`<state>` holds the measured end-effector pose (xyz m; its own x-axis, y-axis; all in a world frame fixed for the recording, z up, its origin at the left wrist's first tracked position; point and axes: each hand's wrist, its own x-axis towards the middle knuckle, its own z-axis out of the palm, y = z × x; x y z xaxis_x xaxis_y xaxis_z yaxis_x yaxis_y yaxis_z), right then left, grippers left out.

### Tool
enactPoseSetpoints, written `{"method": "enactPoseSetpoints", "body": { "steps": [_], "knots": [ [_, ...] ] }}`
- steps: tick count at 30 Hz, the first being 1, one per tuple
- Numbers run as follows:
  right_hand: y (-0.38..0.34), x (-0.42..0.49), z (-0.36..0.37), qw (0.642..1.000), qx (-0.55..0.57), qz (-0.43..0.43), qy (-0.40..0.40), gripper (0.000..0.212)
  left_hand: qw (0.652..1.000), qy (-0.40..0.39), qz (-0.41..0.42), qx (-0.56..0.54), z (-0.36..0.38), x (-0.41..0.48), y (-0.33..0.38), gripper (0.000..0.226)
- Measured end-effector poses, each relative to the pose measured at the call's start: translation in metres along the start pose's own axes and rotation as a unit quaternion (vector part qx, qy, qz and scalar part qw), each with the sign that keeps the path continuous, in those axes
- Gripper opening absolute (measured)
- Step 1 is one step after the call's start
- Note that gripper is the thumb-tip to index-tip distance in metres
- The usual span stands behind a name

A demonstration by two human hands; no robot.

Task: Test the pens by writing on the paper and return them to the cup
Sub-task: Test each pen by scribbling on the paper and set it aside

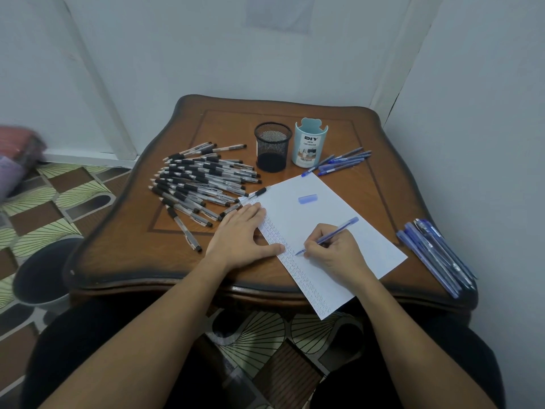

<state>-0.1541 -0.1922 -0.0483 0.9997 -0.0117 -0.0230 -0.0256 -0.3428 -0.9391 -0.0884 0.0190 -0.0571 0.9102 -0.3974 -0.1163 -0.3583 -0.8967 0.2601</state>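
Note:
My right hand [334, 253] grips a blue pen [339, 230] with its tip touching the white paper [339, 208], beside a column of small scribbles along the sheet's left edge. My left hand [239, 231] lies flat with straight fingers, pressing on that left edge. A blue pen cap [308, 198] lies on the upper part of the sheet. Behind the paper stand a black mesh cup [272, 146] and a light blue cup [310, 143] labelled DIY; I see no pens in either.
A heap of several black-grip pens [203, 180] covers the wooden table's [126, 231] left side. Several blue pens [342, 162] lie right of the blue cup, more blue pens [436, 255] at the right edge. A dark bin [41, 276] stands on the patterned floor at left.

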Motion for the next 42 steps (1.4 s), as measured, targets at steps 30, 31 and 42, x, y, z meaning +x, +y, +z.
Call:
{"method": "enactPoseSetpoints", "body": {
  "steps": [30,31,42],
  "knots": [
    [-0.003,-0.002,0.0,1.0,-0.017,0.002,0.009,0.025,1.0,-0.002,-0.001,-0.001,0.001,0.001,-0.002,0.107],
    [-0.003,-0.002,-0.001,1.0,-0.014,0.003,0.008,0.025,1.0,-0.001,0.001,-0.001,0.001,0.001,-0.001,0.106],
    [-0.006,0.012,-0.005,0.976,0.205,0.043,0.059,0.013,1.0,0.0,0.0,-0.004,0.0,0.0,-0.001,0.111]
  ]
}}
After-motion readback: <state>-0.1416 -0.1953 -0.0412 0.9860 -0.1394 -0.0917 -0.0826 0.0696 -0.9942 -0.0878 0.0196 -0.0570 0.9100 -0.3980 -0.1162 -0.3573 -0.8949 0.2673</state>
